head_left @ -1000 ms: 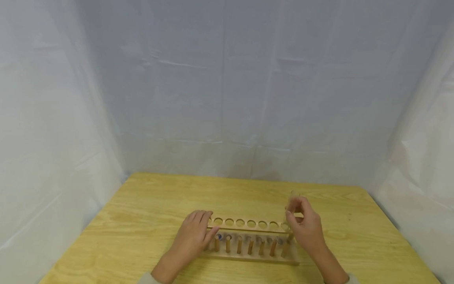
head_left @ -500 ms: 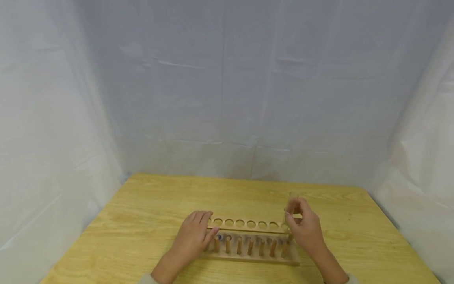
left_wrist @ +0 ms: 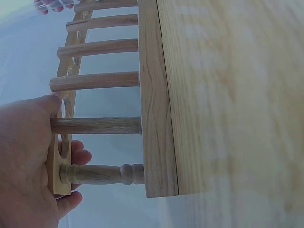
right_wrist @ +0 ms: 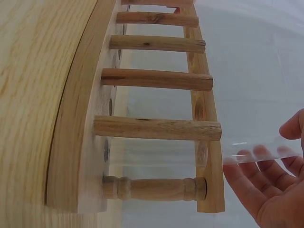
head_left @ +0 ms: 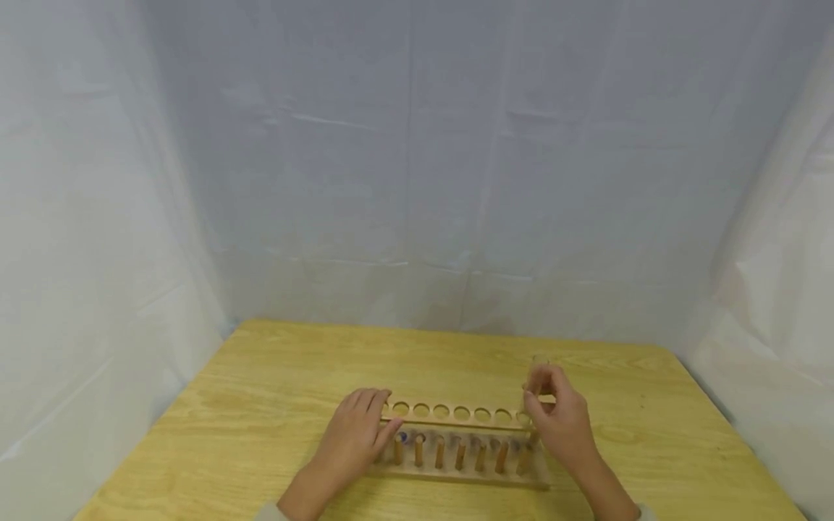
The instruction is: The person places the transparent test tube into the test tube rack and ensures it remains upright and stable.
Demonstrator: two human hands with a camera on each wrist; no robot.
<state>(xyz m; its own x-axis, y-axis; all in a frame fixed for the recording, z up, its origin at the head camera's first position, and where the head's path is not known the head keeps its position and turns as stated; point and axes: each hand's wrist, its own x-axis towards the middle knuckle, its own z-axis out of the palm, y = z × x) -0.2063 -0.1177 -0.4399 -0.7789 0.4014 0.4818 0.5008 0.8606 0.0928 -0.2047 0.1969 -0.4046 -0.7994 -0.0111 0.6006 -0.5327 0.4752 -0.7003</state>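
Note:
A wooden test tube rack (head_left: 459,476) stands on the table, with a row of pegs along its front and a top rail of round holes behind them. My left hand (head_left: 355,427) grips the left end of that rail, thumb in front and fingers behind. At the other end, my right hand (head_left: 563,414) pinches a clear glass test tube (right_wrist: 242,145) between thumb and fingers. The tube stands nearly upright over the rack's rightmost hole; in the right wrist view its faint lower part runs through the rail toward the base. Its upper end rises above my fingers.
The yellow wood-grain table (head_left: 293,362) extends behind and to both sides of the rack. White plastic sheeting (head_left: 417,181) hangs at the back, left and right. A small purple patch (head_left: 402,437) shows on the rack's base by a left peg.
Hardly anything differs. The test tube's upper end stands very slightly lower, while both hands keep their places on the rail and the tube.

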